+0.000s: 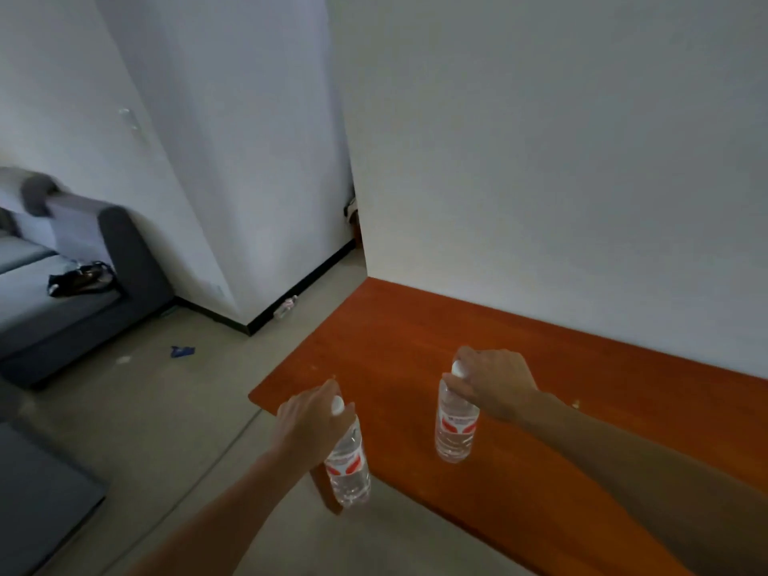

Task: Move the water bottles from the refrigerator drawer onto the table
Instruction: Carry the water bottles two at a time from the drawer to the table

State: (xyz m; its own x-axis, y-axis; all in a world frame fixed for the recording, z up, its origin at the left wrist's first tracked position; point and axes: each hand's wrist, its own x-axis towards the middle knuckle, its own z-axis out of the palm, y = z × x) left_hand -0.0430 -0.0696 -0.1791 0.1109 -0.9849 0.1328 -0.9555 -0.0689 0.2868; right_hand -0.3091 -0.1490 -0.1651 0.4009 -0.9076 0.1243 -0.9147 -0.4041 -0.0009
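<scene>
While left fingers (322,399) grip left bottle (349,471) neck | right fingers (471,361) grip right bottle (455,430) neck

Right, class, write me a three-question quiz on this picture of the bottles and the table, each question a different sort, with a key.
1. True or false: the left hand is empty.
2. The cap of the left bottle is: A) blue B) white C) green.
3. Fill in: the right hand holds the right bottle over the orange-brown ____.
Key: 1 false, it grips the left bottle; 2 B; 3 table.
</scene>
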